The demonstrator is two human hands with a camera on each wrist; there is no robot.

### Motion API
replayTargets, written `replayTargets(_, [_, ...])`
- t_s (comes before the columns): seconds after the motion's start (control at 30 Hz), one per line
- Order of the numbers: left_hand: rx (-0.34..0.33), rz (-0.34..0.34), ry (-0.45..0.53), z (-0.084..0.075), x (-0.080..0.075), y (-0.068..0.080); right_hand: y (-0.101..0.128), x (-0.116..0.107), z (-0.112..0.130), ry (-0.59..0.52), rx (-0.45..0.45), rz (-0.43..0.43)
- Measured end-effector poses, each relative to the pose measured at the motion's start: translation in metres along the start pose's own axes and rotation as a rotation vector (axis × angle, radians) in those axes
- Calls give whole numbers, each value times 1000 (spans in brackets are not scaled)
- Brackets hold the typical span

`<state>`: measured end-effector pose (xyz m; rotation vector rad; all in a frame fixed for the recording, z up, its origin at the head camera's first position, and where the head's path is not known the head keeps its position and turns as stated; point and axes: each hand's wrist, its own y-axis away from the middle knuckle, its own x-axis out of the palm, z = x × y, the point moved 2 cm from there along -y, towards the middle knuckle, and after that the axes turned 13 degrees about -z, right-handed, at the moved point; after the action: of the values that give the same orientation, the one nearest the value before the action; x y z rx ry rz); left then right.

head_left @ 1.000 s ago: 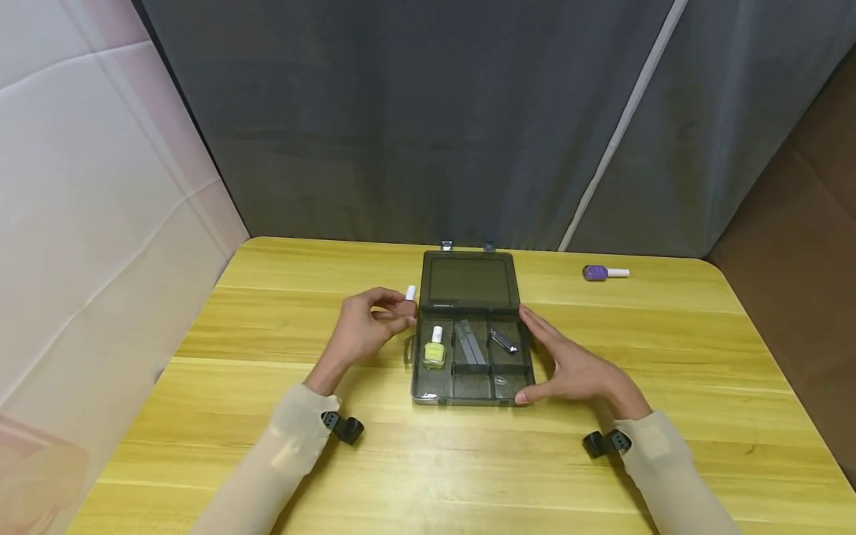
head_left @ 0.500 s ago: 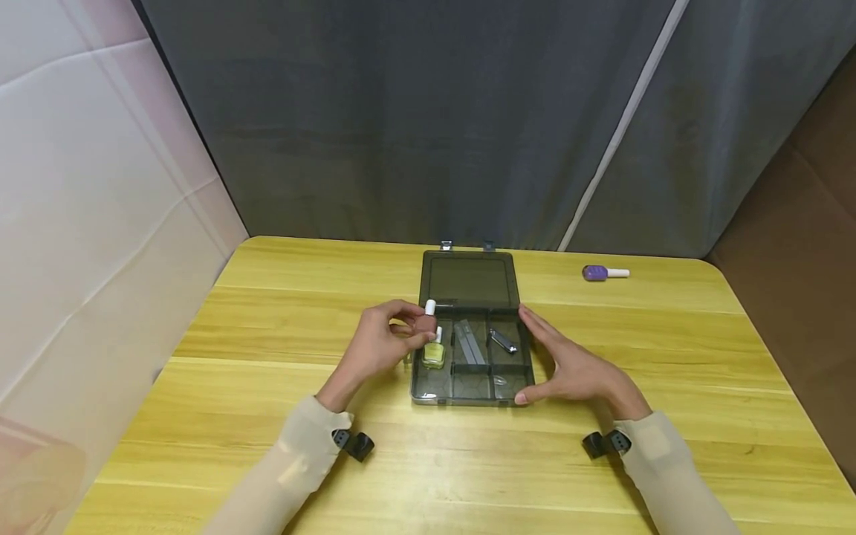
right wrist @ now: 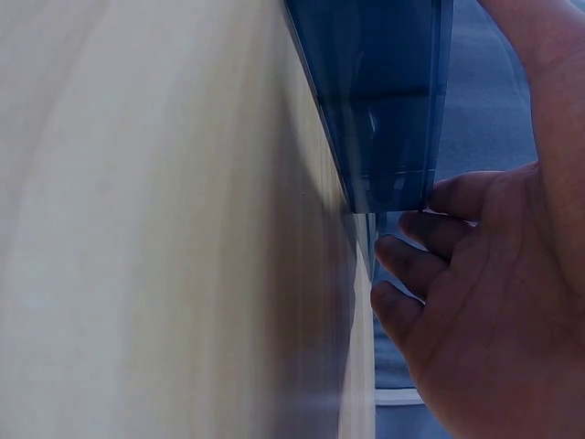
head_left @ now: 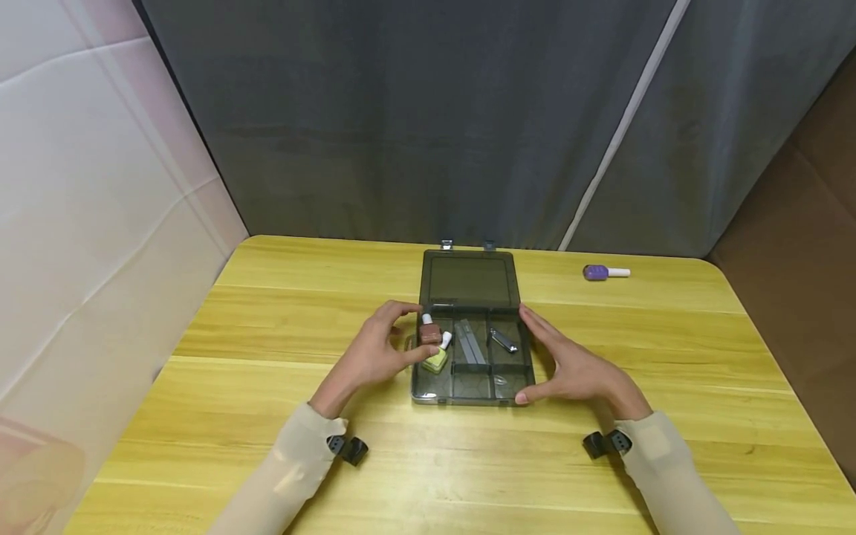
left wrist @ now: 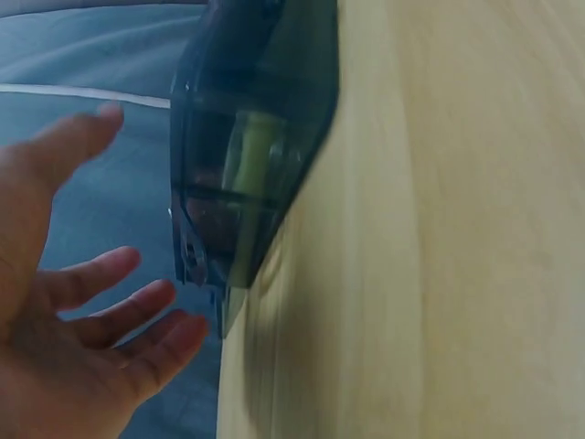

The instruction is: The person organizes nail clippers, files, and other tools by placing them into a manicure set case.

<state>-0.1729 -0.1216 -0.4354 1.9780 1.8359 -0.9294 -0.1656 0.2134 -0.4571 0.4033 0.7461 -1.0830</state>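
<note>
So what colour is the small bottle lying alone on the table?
Purple small bottle with a white cap, clearest in the head view.

Three nail polish bottles: one brown (head_left: 429, 332), one yellow (head_left: 435, 359), one purple (head_left: 595, 273). One open box (head_left: 472, 389), one nail clipper (head_left: 503, 341), one nail file (head_left: 470, 342). Two hands: left (head_left: 374, 349), right (head_left: 575, 368). One bench (head_left: 267, 312).

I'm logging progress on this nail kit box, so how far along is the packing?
Done: the yellow polish bottle, the nail file and the nail clipper lie in the open organizer box. In hand: the brown polish bottle sits over the yellow one in the left compartment, the left hand open beside it; the right hand steadies the box's right side. Left: the purple polish bottle lies on the table, and the lid is open.
</note>
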Motion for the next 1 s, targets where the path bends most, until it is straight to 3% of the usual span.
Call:
replayTargets(0.17, [11,117,-53,4,2,4,1,-1,-1,-4,2,1])
replayTargets(0.37, [34,225,-53,7,4,6,2,0,-1,-6,5,-1])
replayTargets(1.0, [89,301,-178,8,7,6,3,2,-4,-15,3,-3])
